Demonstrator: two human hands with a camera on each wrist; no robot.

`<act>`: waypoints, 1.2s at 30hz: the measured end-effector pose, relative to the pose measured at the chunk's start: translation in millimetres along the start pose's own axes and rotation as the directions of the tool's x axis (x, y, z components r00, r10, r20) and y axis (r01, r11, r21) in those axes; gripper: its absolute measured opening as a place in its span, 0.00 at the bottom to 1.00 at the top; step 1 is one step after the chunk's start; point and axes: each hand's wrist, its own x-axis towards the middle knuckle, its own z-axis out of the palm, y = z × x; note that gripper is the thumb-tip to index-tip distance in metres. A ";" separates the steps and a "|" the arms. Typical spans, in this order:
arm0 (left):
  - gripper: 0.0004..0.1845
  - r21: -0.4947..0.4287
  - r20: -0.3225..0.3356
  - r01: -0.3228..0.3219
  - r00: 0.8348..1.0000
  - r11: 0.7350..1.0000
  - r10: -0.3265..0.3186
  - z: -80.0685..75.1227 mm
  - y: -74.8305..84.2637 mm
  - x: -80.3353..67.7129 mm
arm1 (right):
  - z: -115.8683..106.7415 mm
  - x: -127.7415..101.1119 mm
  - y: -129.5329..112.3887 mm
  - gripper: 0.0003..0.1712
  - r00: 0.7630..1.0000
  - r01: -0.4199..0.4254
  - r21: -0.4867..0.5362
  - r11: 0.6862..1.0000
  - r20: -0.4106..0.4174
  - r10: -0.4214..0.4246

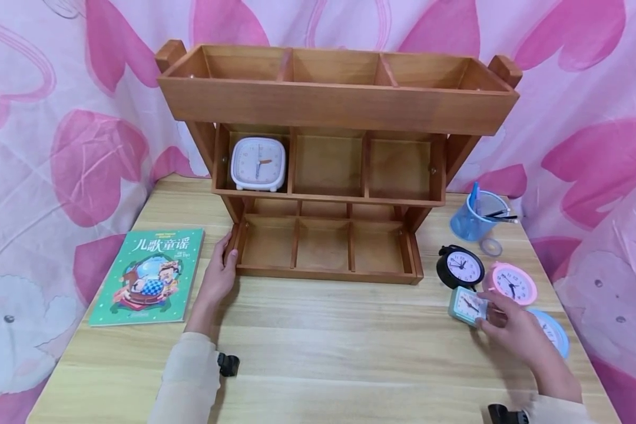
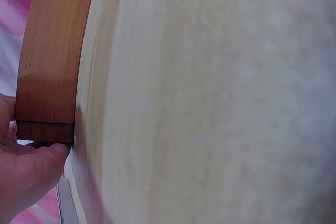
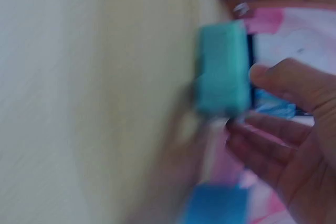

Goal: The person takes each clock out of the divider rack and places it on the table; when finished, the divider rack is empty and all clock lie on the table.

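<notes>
A wooden rack (image 1: pixel 328 112) with three tiers of compartments stands at the table's back. My left hand (image 1: pixel 221 268) holds its lower left end; in the left wrist view, thumb and fingers meet the wooden corner (image 2: pixel 44 129). At the right, my right hand (image 1: pixel 514 327) grips a small green square alarm clock (image 1: pixel 467 305) by its right side. Blurred in the right wrist view, the green clock (image 3: pixel 223 69) has the thumb at one edge and fingers below. Close by are a black alarm clock (image 1: pixel 460 267), a pink one (image 1: pixel 511 284) and a blue one (image 1: pixel 551 331).
A white alarm clock (image 1: pixel 258 164) sits in the middle tier's left compartment. At the left lies a green book (image 1: pixel 145 277). A blue mesh pen cup (image 1: pixel 469 221) stands at the back right, near a clear ring (image 1: pixel 490 247). Pink-patterned cloth (image 1: pixel 599 194) surrounds the table.
</notes>
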 end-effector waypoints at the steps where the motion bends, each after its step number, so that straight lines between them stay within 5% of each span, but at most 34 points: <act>1: 0.29 -0.001 0.000 0.000 1.000 1.000 0.000 -0.4 0.2 -0.1 | -2.6 2.5 -6.0 0.29 0.999 0.023 -0.023 0.999 -0.028 -0.023; 7: 0.29 -0.002 0.004 0.000 1.000 1.000 0.000 -2.3 1.7 -0.3 | -15.9 29.2 -58.6 0.29 0.977 0.134 -0.107 0.985 -0.150 -0.149; 13: 0.29 0.012 0.003 -0.003 1.000 1.000 0.003 -2.2 2.7 0.1 | -20.5 69.1 -132.3 0.27 0.940 0.276 -0.052 0.960 -0.193 -0.281; 24: 0.29 -0.001 0.004 -0.010 1.000 1.000 0.010 -0.4 -1.1 0.4 | -2.8 156.8 -265.2 0.23 0.806 0.573 0.075 0.816 -0.232 -0.545; 27: 0.29 -0.007 0.010 -0.006 1.000 1.000 0.006 0.2 -1.6 -0.9 | 3.5 181.4 -288.2 0.26 0.811 0.572 0.081 0.816 -0.207 -0.548; 36: 0.29 -0.022 0.023 0.013 1.000 1.000 -0.013 1.0 -1.3 -2.0 | 14.5 231.2 -334.7 0.43 0.887 0.462 -0.032 0.886 -0.002 -0.462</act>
